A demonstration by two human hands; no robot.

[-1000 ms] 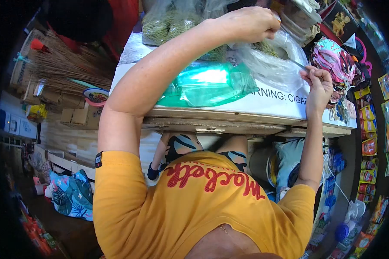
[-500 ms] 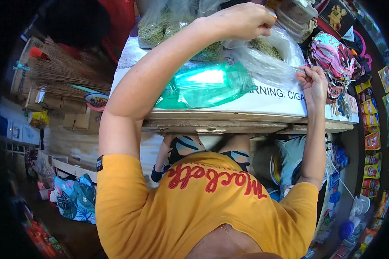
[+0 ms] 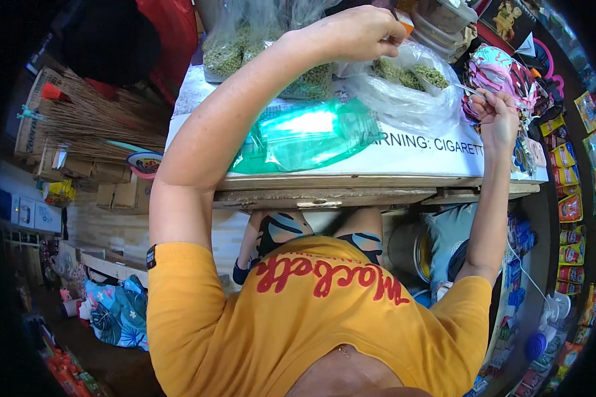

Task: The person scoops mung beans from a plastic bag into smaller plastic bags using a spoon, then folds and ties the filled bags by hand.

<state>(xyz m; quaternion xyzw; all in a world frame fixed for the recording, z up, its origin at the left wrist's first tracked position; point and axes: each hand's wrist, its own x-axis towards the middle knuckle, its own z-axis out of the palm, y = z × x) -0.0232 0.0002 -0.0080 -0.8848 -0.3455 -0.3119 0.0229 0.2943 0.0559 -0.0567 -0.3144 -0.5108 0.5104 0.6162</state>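
My right hand (image 3: pixel 498 119) pinches the thin handle of a spoon (image 3: pixel 467 88). Its bowl end is heaped with green mung beans (image 3: pixel 432 77) and sits over the mouth of a clear plastic bag (image 3: pixel 404 106). More beans show inside that bag, which lies slack on the table. At the bag's far side, my left hand (image 3: pixel 369 32) is closed in a pinch on the thin plastic; the exact grip is partly hidden by the fingers. Under my left forearm lies a shiny green plastic packet (image 3: pixel 298 135).
Filled clear bags of mung beans (image 3: pixel 228 56) stand behind my left forearm. Stacked plastic tubs (image 3: pixel 438 26), a pink patterned bundle (image 3: pixel 493 66) and keys (image 3: pixel 524 155) are at the right. A stick broom (image 3: pixel 102 112) lies left of the table (image 3: pixel 311 182).
My right hand has moved right and slightly down with the spoon, and the heaped beans now show. My left hand has shifted slightly left. The bag's mouth looks wider.
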